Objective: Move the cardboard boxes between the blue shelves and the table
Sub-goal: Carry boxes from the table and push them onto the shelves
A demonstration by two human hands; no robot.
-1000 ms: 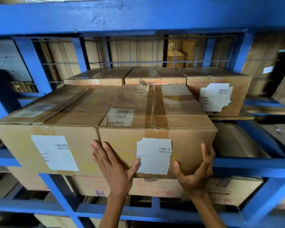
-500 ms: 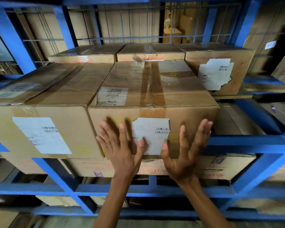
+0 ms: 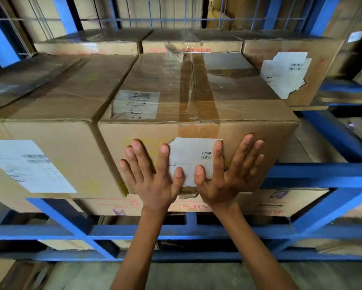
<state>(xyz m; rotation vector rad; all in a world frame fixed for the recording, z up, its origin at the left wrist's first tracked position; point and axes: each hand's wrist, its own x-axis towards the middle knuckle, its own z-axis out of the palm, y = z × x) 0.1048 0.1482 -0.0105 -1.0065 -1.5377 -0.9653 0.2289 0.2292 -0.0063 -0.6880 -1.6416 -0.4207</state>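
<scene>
Cardboard box is sitting on the blue shelf; both hands, left hand and right hand, have shifted from its lower corners to lie flat and spread on its front, likely pushing it home.

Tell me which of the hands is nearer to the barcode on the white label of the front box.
The right hand. Its index finger lies just beside the barcode on the white label. The left hand lies flat at the label's opposite edge, farther away.
</scene>
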